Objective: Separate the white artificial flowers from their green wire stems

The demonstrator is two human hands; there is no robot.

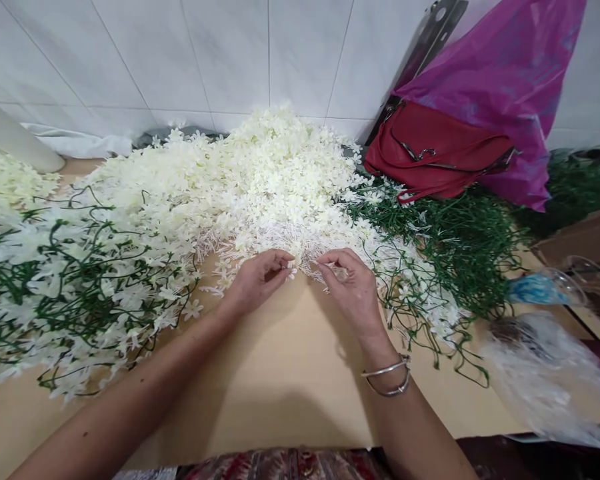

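At the near edge of a heap of white artificial flowers point(280, 167), my left hand point(263, 277) is closed in a pinch on a small white artificial flower point(293, 272). Close by on its right, my right hand point(351, 287) also pinches, thumb against forefinger; what lies between those fingertips is too small to make out. The two hands are slightly apart, just above the table. Left of them lies a pile of white flowers on green stems point(95, 280). Green plastic stems point(460, 247) are heaped on the right, with stemmed white flowers point(425, 293) at their near side.
A red handbag point(440, 147) rests at the back right beside a purple plastic bag point(510, 80). Clear plastic bags point(550, 373) and a clear cup with blue contents point(545, 288) are at the right. A pale pole point(15, 133) stands back left. The wooden table point(280, 373) meets a tiled wall.
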